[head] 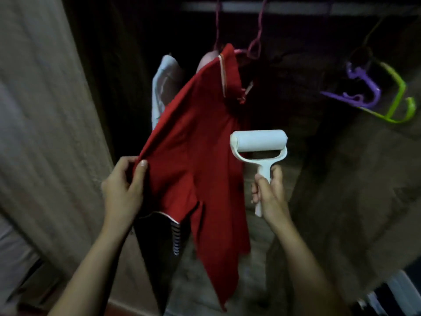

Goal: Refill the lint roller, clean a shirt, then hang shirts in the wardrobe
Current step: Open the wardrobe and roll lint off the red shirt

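Observation:
A red shirt hangs from a pink hanger on the wardrobe rail. My left hand pinches the shirt's left edge and pulls it out taut toward me. My right hand grips the handle of a white lint roller. The roller's white drum is held level just right of the shirt, apart from the cloth. A dark garment with a striped trim hangs beneath the red shirt.
A pale garment hangs behind the red shirt. Purple and green empty hangers hang at the right of the dark wardrobe. A wooden wardrobe door stands at the left, a brown panel at the right.

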